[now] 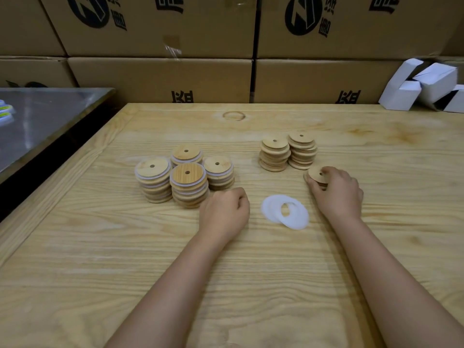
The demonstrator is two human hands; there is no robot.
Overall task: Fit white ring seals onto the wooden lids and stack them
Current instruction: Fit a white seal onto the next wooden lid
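Observation:
Several stacks of round wooden lids with white ring seals (187, 175) stand left of centre on the wooden table (226, 259). Two stacks of bare wooden lids (287, 151) stand to the right. My right hand (336, 189) grips a bare wooden lid (316, 175) atop a low pile just in front of those stacks. A few loose white ring seals (286, 211) lie overlapped between my hands. My left hand (224, 209) rests on the table with its fingers curled, holding nothing, right in front of the sealed stacks.
Printed cardboard cartons (160, 79) form a wall behind the table. White folded boxes (424, 86) lie at the back right. A metal-topped table (42, 121) adjoins on the left, with a dark gap between.

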